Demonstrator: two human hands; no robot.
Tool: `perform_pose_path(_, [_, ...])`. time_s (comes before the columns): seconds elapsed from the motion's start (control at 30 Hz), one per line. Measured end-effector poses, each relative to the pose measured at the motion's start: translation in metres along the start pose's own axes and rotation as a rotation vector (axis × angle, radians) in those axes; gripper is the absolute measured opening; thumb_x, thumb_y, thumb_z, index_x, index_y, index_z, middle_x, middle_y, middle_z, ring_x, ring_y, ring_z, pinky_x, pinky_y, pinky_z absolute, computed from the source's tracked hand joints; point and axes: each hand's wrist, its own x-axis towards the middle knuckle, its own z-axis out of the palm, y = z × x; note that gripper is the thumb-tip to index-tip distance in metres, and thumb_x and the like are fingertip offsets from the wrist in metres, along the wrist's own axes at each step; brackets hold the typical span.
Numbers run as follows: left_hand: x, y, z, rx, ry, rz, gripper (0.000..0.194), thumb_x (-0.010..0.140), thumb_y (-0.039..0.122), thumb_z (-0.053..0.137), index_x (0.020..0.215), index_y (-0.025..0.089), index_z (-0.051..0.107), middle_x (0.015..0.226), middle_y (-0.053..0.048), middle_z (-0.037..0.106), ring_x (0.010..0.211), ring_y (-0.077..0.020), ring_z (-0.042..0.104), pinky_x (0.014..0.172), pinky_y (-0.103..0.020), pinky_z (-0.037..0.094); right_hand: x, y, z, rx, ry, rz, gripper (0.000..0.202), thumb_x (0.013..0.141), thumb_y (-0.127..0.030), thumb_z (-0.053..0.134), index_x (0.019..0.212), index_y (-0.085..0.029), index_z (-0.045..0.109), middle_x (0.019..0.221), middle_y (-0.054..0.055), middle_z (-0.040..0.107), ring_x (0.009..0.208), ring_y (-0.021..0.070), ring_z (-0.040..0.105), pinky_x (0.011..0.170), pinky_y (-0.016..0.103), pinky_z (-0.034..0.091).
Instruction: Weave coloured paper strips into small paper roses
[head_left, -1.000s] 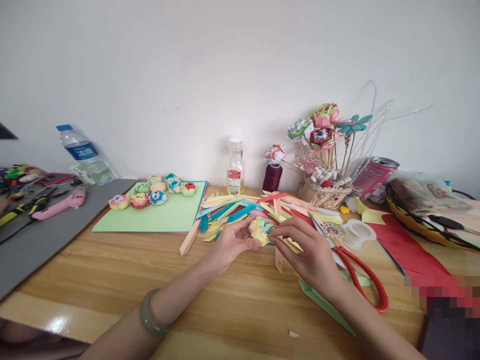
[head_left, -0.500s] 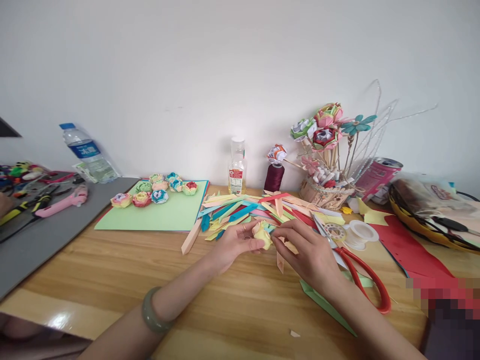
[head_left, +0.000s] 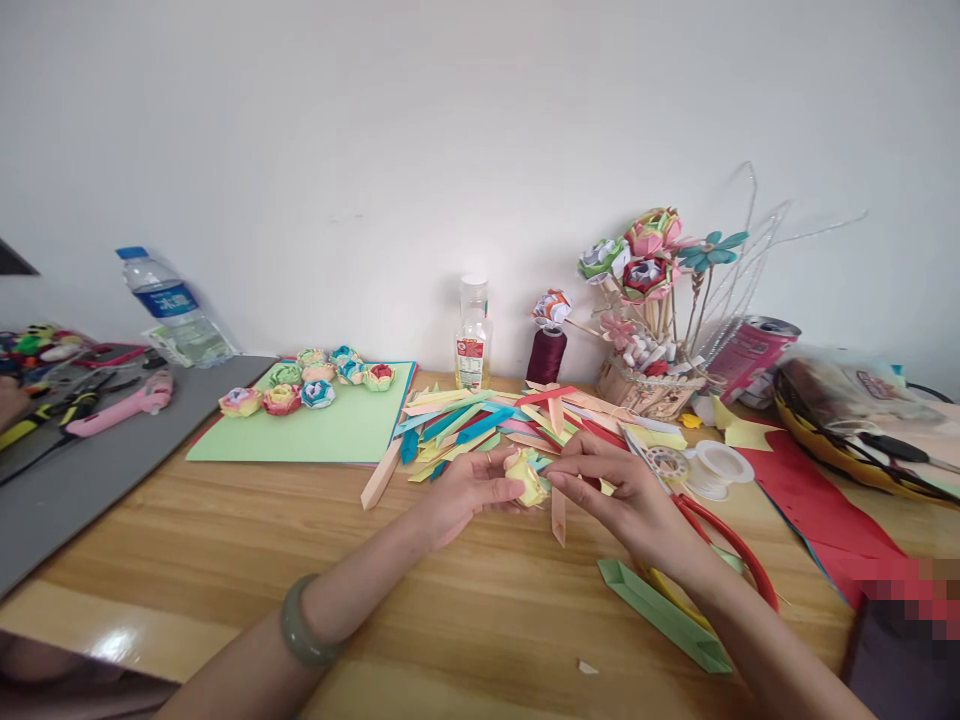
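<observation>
A pale yellow folded-paper flower (head_left: 527,478) is pinched between the thumb and fingers of my left hand (head_left: 476,492), which wears a green bangle. My right hand (head_left: 611,490) is closed in a pinch at the flower's right side, close to a bluish bit of paper; what lies between its fingertips is too small to make out. Behind both hands spreads a pile of folded paper strips (head_left: 465,425) in several colours. Red-handled scissors (head_left: 739,545) lie partly under my right forearm. A folded green strip (head_left: 664,615) rests beside that forearm.
Finished paper flowers (head_left: 281,400) sit on a green sheet (head_left: 300,440) at left. A clear bottle (head_left: 472,345), a dark red thread spool (head_left: 545,355) and a flower basket (head_left: 649,390) stand by the wall. White spool (head_left: 720,468) at right; pink glue gun (head_left: 120,408) on a grey mat, far left.
My right fingers have shifted slightly at the flower's side, and the flower has turned a little. My right forearm has moved right, showing more of the folded green strip.
</observation>
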Motion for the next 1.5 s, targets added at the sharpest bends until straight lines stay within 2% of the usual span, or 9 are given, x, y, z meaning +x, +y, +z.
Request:
perform_pose_path(0.2, [0.000,-0.003,-0.002,0.018,-0.001,-0.022,0.033,0.058,0.029,0.076,0.086,0.015,0.067,0.081,-0.003,0.063,0.072,-0.0124,0.059,0.066,-0.024,0.044,0.000,0.009,0.004,0.051,-0.024,0.015,0.027,0.085,-0.034,0.052,0.071,-0.018,0.069,0.068,0.002,0.055,0.065,0.0130,0.051,0.061,0.025,0.041])
perform_pose_path(0.53, [-0.001,-0.001,0.000,0.023,0.021,-0.048,0.035,0.056,0.032,0.077,0.083,0.013,0.066,0.082,-0.005,0.063,0.069,-0.0132,0.059,0.068,-0.027,0.044,0.000,0.007,0.007,-0.077,0.016,-0.014,0.019,0.086,-0.025,0.051,0.074,-0.018,0.065,0.071,0.002,0.055,0.067,0.0130,0.052,0.062,0.024,0.041])
perform_pose_path(0.63, [-0.002,-0.001,0.000,0.017,0.042,-0.053,0.034,0.055,0.032,0.077,0.081,0.013,0.066,0.080,-0.005,0.063,0.070,-0.0136,0.059,0.067,-0.027,0.044,-0.002,0.010,0.008,-0.155,0.021,-0.063,0.021,0.089,-0.022,0.047,0.075,-0.018,0.061,0.075,0.003,0.055,0.070,0.0135,0.052,0.064,0.025,0.042])
perform_pose_path(0.8, [-0.001,-0.001,-0.001,0.015,0.012,-0.040,0.031,0.059,0.032,0.075,0.083,0.014,0.066,0.081,-0.003,0.061,0.070,-0.0119,0.059,0.067,-0.025,0.045,-0.003,0.012,0.009,-0.337,0.027,-0.211,0.019,0.090,-0.018,0.041,0.080,-0.016,0.056,0.079,0.005,0.052,0.073,0.0153,0.050,0.064,0.027,0.042])
perform_pose_path(1.03, [0.000,-0.003,-0.002,0.015,-0.002,-0.038,0.029,0.062,0.032,0.073,0.083,0.014,0.066,0.083,-0.004,0.062,0.070,-0.0122,0.058,0.069,-0.027,0.045,-0.003,0.009,0.007,-0.544,0.023,-0.292,0.023,0.091,-0.020,0.036,0.079,-0.014,0.056,0.076,0.007,0.052,0.069,0.0164,0.048,0.060,0.028,0.042])
perform_pose_path(1.27, [0.000,-0.004,-0.004,0.018,-0.006,-0.051,0.028,0.063,0.032,0.073,0.083,0.014,0.066,0.082,-0.004,0.063,0.068,-0.0114,0.058,0.067,-0.025,0.046,-0.003,0.008,0.002,-0.394,-0.044,-0.219,0.013,0.088,-0.023,0.044,0.083,-0.017,0.056,0.080,0.006,0.052,0.074,0.0166,0.051,0.064,0.028,0.043])
perform_pose_path(1.37, [0.000,-0.003,-0.003,0.012,-0.017,-0.053,0.028,0.063,0.032,0.073,0.084,0.014,0.066,0.083,-0.004,0.063,0.068,-0.0111,0.058,0.067,-0.025,0.046,-0.003,0.009,0.002,-0.306,-0.063,-0.189,0.017,0.090,-0.021,0.041,0.081,-0.018,0.055,0.080,0.005,0.051,0.074,0.0157,0.050,0.066,0.028,0.043])
perform_pose_path(1.5, [-0.001,-0.002,-0.002,-0.008,-0.014,-0.050,0.029,0.063,0.031,0.073,0.085,0.014,0.067,0.087,-0.006,0.063,0.071,-0.0112,0.056,0.066,-0.024,0.047,-0.003,0.012,0.003,-0.301,-0.072,-0.183,0.022,0.092,-0.021,0.036,0.078,-0.017,0.053,0.079,0.005,0.049,0.073,0.0158,0.049,0.065,0.029,0.042])
